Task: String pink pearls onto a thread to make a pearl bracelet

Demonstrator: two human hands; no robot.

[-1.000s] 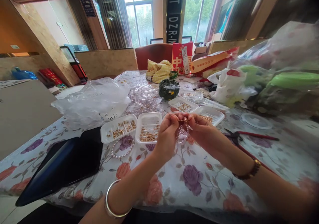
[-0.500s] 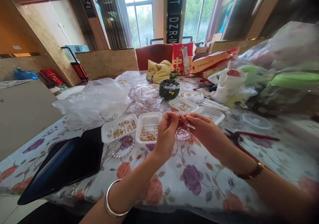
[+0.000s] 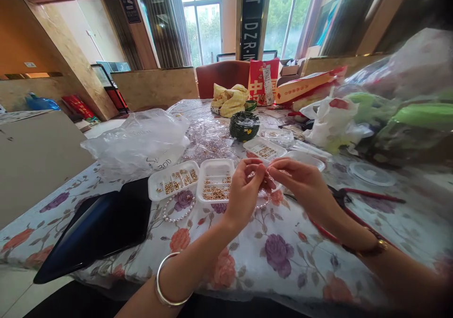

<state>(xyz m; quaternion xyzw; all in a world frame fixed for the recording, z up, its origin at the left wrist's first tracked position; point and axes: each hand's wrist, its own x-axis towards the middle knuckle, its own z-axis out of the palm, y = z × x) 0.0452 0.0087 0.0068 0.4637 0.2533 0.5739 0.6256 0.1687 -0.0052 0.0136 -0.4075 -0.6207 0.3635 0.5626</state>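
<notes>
My left hand (image 3: 247, 188) is closed, its curled fingers around part of a pinkish pearl bead strand (image 3: 262, 205), which shows below and behind the fingers. Just to its right, my right hand (image 3: 300, 179) pinches thumb and fingertips together; whatever sits in that pinch is too small to make out. A white compartment tray of gold beads (image 3: 216, 194) stands left of my left hand. Beside it is a second tray with gold bead pieces (image 3: 173, 182). In front of these lies a pearl bracelet (image 3: 179, 208) on the flowered tablecloth (image 3: 244, 256).
Red-handled pliers (image 3: 375, 195) lie by my right forearm, near a clear lid (image 3: 371, 173). Farther back are another bead tray (image 3: 264, 149), a dark green woven basket (image 3: 244, 126) and plastic bags (image 3: 138, 141). A black folder-like object (image 3: 102, 228) lies at left.
My left fingers have curled round the bead strand, which hung openly between both hands before and now shows lower and partly hidden. The whole view has shifted slightly, moving things rightward.
</notes>
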